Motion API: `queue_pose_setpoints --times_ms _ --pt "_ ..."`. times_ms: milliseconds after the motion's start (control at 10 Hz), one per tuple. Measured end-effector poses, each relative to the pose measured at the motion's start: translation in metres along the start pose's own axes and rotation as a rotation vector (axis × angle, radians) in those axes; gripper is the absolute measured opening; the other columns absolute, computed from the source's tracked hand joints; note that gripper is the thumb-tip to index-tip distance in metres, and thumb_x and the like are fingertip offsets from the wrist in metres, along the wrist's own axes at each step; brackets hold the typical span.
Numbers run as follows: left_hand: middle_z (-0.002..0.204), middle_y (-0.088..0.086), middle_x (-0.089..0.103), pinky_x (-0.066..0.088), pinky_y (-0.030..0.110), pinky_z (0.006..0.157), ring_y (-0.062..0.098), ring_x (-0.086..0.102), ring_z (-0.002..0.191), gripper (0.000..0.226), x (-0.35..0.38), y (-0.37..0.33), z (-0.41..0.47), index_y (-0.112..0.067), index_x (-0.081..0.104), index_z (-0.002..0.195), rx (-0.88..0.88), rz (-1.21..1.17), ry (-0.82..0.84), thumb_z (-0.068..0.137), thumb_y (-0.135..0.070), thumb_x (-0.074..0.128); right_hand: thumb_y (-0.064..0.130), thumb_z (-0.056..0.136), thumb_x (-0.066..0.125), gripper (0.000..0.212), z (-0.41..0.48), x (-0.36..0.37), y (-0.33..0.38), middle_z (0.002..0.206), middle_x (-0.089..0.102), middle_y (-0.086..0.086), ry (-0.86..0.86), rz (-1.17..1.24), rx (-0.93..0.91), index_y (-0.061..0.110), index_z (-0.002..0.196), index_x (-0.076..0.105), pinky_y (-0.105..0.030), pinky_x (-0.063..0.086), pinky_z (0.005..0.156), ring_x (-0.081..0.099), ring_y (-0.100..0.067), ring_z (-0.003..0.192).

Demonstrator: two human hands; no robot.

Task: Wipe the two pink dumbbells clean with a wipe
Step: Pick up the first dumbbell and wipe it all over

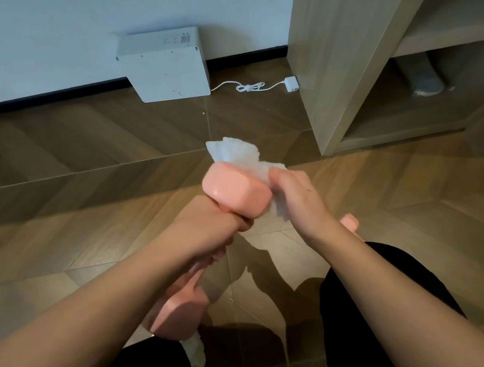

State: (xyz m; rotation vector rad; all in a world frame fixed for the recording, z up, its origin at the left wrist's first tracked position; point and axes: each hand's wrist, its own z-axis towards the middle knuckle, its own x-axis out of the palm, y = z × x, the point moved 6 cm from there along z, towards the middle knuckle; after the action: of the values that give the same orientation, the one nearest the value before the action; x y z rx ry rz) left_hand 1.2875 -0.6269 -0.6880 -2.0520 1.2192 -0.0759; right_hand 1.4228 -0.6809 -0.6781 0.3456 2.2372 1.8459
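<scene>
Right now the person is holding one pink dumbbell (237, 190) up off the wooden floor (80, 190). It is tilting, with one fat end pointing up and away and the low end (178, 316) hanging down near the knees. The left hand (209, 228) is wrapping its fingers tight around the thin bar in the middle. The right hand (297, 197) is pinching a crumpled white wipe (239, 152) between thumb and fingers and pressing it on the right side of the top end. Part of the wipe is sticking up behind that end. So the job is looking like it is somewhere in the middle: the top end of this dumbbell is getting its rub. I cannot tell if the low end or the bar are clean yet, because no dirt is showing on them. A second pink dumbbell (350, 222) is peeking out from behind the right wrist, down low, and only a little bit of it is showing. No hand is touching it, so I am guessing it is waiting for its turn, but it is too hidden to be sure. A ragged white strip (197, 360) is hanging down under the low end, and I cannot tell what it is.
</scene>
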Motion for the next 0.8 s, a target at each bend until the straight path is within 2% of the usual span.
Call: queue_pose_setpoints --times_ms 100,200,300,400,500,600,700,800 --pt "0.041 -0.002 0.047 0.033 0.021 0.035 0.011 0.039 0.032 0.005 -0.013 -0.002 0.001 -0.010 0.063 0.091 -0.026 -0.130 0.014 0.088 -0.013 0.065 0.008 0.102 0.035 0.035 -0.011 -0.004 0.005 0.067 0.061 0.040 -0.051 0.056 -0.059 0.027 0.079 0.053 0.003 0.040 0.056 0.055 0.024 0.068" --pt "0.039 -0.002 0.045 0.032 0.020 0.033 0.011 0.038 0.029 0.003 -0.014 -0.001 0.000 -0.008 0.062 0.088 -0.036 -0.128 0.006 0.089 -0.010 0.064 0.001 0.100 0.035 0.045 -0.019 0.002 0.015 0.075 0.053 0.055 -0.034 0.107 -0.171 0.021 0.068 0.058 0.007 0.037 0.058 0.050 0.032 0.073" --pt "0.042 -0.005 0.048 0.033 0.019 0.030 0.005 0.041 0.028 0.018 -0.002 0.001 0.001 -0.018 0.057 0.073 0.025 -0.013 -0.001 0.087 -0.015 0.067 0.019 0.097 0.037 0.042 -0.010 0.006 0.017 0.071 0.065 0.028 0.005 0.064 -0.143 0.025 0.071 0.069 -0.004 0.043 0.057 0.060 0.013 0.072" --pt "0.051 -0.001 0.057 0.040 0.019 0.032 0.005 0.049 0.032 0.018 0.006 0.004 0.006 -0.017 0.059 0.072 0.065 0.166 -0.070 0.084 -0.023 0.071 0.030 0.090 0.035 0.044 -0.002 0.008 0.013 0.054 0.052 0.017 0.028 -0.002 -0.088 0.035 0.052 0.056 -0.011 0.038 0.051 0.052 0.002 0.057" --pt "0.074 0.033 0.063 0.034 0.019 0.025 -0.012 0.049 0.037 0.033 -0.007 0.016 0.000 -0.046 0.063 0.082 -0.016 0.278 -0.118 0.099 -0.022 0.048 0.026 0.091 0.035 0.036 -0.003 0.001 0.010 0.058 0.055 0.017 0.006 0.022 -0.090 0.029 0.064 0.057 -0.009 0.040 0.053 0.053 0.004 0.060" --pt "0.055 0.027 0.060 0.052 0.042 0.054 0.040 0.060 0.048 0.026 -0.005 0.002 -0.008 0.007 0.057 0.110 0.071 -0.065 -0.008 0.096 -0.015 0.054 0.023 0.094 0.035 0.031 -0.011 -0.002 0.010 0.079 0.068 0.015 -0.003 0.066 -0.120 0.022 0.091 0.066 -0.007 0.046 0.066 0.061 0.007 0.080" --pt "0.040 -0.003 0.049 0.032 0.021 0.036 0.011 0.040 0.030 0.008 -0.014 -0.004 -0.004 -0.010 0.064 0.085 0.036 -0.013 -0.084 0.086 -0.017 0.068 0.017 0.100 0.036 0.028 -0.017 0.000 0.015 0.084 0.067 0.029 -0.013 0.089 -0.183 0.027 0.091 0.060 -0.006 0.047 0.066 0.062 0.011 0.083" --pt "0.037 -0.006 0.047 0.034 0.021 0.037 0.011 0.040 0.031 0.015 0.004 -0.011 -0.009 -0.014 0.058 0.072 0.087 0.138 -0.040 0.080 -0.019 0.070 0.024 0.095 0.036 0.031 -0.012 0.004 0.018 0.068 0.063 0.020 -0.002 0.054 -0.169 0.030 0.079 0.062 -0.011 0.045 0.058 0.060 0.003 0.070"
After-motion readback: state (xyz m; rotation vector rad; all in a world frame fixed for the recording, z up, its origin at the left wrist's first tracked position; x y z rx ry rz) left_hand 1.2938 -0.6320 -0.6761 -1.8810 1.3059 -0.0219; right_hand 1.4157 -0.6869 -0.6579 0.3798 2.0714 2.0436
